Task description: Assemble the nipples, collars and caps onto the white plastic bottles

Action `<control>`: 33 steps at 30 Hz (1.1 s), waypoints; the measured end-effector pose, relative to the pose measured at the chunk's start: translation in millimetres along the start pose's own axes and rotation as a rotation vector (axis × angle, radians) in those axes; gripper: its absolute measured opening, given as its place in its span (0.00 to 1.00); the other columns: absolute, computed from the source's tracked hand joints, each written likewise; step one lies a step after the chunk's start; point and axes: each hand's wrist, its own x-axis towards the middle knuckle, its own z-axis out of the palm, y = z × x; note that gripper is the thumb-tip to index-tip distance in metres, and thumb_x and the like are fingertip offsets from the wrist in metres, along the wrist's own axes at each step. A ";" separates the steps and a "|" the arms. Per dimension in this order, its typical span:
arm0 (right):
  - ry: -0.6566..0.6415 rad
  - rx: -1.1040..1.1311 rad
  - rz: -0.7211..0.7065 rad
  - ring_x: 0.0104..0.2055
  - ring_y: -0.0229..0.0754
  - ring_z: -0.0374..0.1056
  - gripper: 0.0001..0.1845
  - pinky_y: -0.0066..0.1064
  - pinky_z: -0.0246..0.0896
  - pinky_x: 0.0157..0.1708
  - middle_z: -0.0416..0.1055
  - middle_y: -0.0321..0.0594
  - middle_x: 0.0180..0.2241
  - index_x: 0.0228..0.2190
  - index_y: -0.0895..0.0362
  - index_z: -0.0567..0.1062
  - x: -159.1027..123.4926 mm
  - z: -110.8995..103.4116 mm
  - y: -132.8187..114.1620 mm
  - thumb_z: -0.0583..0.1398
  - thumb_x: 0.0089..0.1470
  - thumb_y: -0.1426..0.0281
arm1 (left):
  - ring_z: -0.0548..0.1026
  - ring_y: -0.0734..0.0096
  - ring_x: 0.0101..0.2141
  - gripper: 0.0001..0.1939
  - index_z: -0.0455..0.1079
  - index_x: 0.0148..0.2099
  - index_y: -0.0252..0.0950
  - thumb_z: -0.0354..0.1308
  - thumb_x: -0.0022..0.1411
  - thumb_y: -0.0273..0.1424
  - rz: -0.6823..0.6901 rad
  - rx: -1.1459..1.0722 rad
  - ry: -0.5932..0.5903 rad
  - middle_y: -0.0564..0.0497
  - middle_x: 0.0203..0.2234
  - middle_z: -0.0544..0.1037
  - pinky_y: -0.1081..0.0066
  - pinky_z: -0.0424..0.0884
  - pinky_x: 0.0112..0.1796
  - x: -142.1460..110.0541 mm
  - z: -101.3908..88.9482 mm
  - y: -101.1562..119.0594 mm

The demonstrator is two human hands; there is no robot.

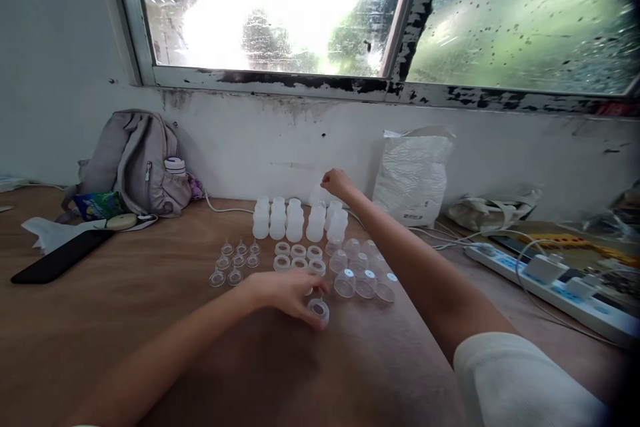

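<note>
My left hand (295,293) reaches in from the lower left. Its thumb and fingers close around a translucent bottle collar ring (319,310), which seems to have a teat in it. My right hand (339,182) is stretched to the back, fingers pinched together above the frosted baby bottles (295,221). A faint translucent shape shows beneath those fingertips; what it is I cannot tell. White collar rings (299,251) lie in rows behind my left hand. Clear teats (239,259) stand left of them, and clear dome caps (365,283) are grouped on the right.
Along the wall on the brown table (150,333) stand a grey backpack (130,160) and a white plastic package (415,177). A black flat object (63,257) lies left. To the right, a white power strip (555,293) trails cables near a cloth pouch (493,210).
</note>
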 end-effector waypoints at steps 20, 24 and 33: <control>-0.543 -0.131 0.085 0.42 0.41 0.64 0.14 0.38 0.62 0.40 0.64 0.43 0.44 0.43 0.59 0.66 17.6 23.0 -7.2 0.53 0.55 0.67 | 0.66 0.63 0.40 0.25 0.61 0.46 0.38 0.56 0.48 0.44 0.005 0.076 -0.078 0.48 0.39 0.67 0.70 0.62 0.35 9.2 18.6 -7.5; -0.622 -0.108 0.121 0.42 0.41 0.64 0.15 0.38 0.62 0.39 0.64 0.43 0.44 0.44 0.60 0.65 16.6 17.0 -9.8 0.53 0.55 0.67 | 0.67 0.64 0.40 0.25 0.61 0.46 0.38 0.55 0.48 0.45 0.017 0.087 -0.076 0.48 0.39 0.67 0.71 0.62 0.34 8.6 17.4 -7.3; -0.709 0.052 0.114 0.38 0.39 0.66 0.13 0.35 0.64 0.36 0.67 0.43 0.40 0.41 0.61 0.68 20.8 19.3 -9.1 0.54 0.54 0.69 | 0.68 0.65 0.37 0.25 0.62 0.46 0.38 0.54 0.48 0.47 0.010 0.096 -0.082 0.48 0.37 0.69 0.72 0.61 0.32 7.3 13.2 -4.0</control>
